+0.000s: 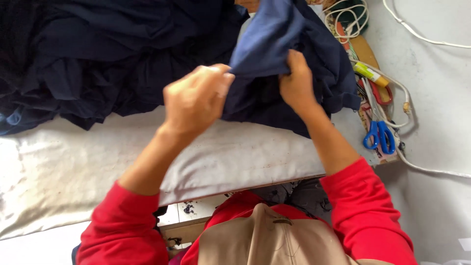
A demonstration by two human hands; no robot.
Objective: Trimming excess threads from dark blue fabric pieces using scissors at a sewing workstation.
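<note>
Head view: left hand & right hand both up over the surface, each grip pinched shut on the edge of a blue cloth piece, held just above the padded white cover. Cloth hangs from the two grips, centre-far. Big heap of dark navy fabric lies far left, spilling toward the near edge. Right side: blue-handled scissors near the surface edge, yellow-green tube farther back, white cord looping w/ a coil at far right. Red sleeves nearest camera
</note>
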